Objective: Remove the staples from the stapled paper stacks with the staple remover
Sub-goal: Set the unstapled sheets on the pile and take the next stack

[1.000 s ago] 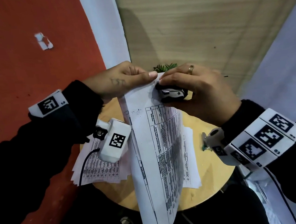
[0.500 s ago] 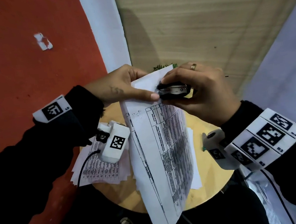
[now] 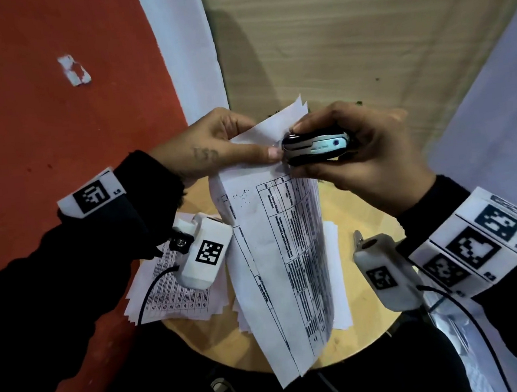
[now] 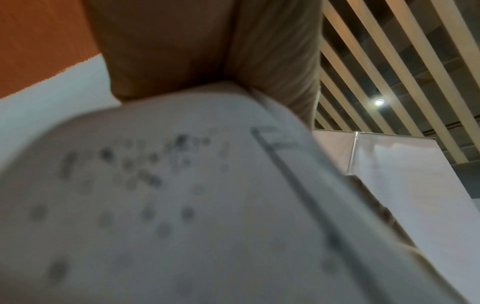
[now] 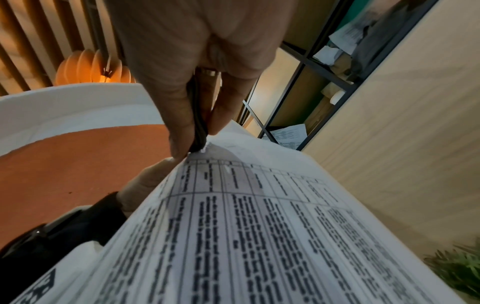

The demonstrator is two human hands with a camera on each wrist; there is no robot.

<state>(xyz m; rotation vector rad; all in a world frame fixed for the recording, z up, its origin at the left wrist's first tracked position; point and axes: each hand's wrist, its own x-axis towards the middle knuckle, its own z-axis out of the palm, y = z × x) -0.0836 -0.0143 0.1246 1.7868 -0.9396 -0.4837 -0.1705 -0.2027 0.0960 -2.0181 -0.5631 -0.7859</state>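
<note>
White stapled paper stack (image 3: 274, 241) held up above round wooden bench (image 3: 366, 217), top corner pinched in left hand (image 3: 215, 149) fingers, right hand (image 3: 370, 156) fingers clamped on black-and-silver staple remover (image 3: 315, 147) biting that corner.

An office-like interior is suggested. A small round wooden desk (image 3: 363, 214) is strewn with printed sheets (image 3: 178, 295), set on a red carpet (image 3: 52, 98) beside wood-grain panelling (image 3: 361, 34). A black-framed shelving unit (image 5: 306, 59) stacked with papers is seen, along with a slatted ceiling (image 4: 389, 61), a recessed spotlight (image 4: 379, 101) and an orange pendant lamp (image 5: 91, 67).
</note>
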